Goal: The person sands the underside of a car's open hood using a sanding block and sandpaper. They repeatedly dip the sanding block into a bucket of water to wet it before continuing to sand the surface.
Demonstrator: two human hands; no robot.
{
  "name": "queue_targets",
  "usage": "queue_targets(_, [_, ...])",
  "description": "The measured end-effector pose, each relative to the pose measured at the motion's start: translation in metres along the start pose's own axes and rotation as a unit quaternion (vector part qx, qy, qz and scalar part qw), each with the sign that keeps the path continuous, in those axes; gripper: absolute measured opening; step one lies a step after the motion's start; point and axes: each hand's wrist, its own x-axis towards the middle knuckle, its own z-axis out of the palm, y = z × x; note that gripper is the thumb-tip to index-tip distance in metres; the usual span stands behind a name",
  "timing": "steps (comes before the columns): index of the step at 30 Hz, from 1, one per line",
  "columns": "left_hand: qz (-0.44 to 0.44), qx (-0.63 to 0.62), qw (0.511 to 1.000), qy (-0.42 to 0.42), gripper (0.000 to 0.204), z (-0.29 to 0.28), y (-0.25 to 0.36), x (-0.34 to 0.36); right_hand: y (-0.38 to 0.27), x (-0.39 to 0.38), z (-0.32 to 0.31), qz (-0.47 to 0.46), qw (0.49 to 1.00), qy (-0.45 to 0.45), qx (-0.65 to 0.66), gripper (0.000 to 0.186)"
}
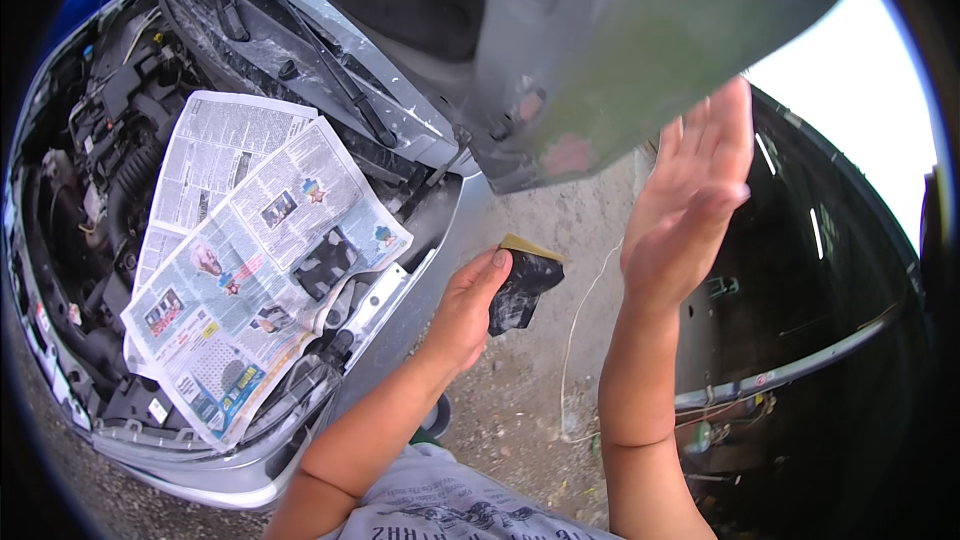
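Note:
My left hand (466, 315) grips a piece of black sandpaper (525, 290), dusted pale, with a folded yellowish piece (530, 250) at its top edge. Above it is the underside-hinged corner of a raised grey panel (600, 60), apparently the bonnet, its surface blotched greenish and pinkish. My right hand (690, 190) is raised, slightly blurred, fingers extended upward beside the panel's lower right edge; whether they touch it I cannot tell.
On the left, printed newspaper sheets (240, 300) cover part of the car's open engine bay (120, 140). Wipers (350, 90) lie above it. Below are gravelly concrete ground (530, 400) and a thin white cord (570, 370). A dark shed opening (820, 240) with a pipe (780, 375) fills the right.

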Motion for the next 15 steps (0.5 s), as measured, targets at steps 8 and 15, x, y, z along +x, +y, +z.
queue_targets(8, [-0.061,0.079,0.995,0.031,0.038,-0.009,-0.061,-0.028,0.012,-0.204,-0.105,0.473,0.879,-0.038,0.043,0.053])
queue_targets(15, [-0.166,0.314,0.934,-0.036,0.025,-0.048,-0.172,-0.057,0.03,-0.305,-0.182,0.635,0.718,-0.026,0.283,0.038])
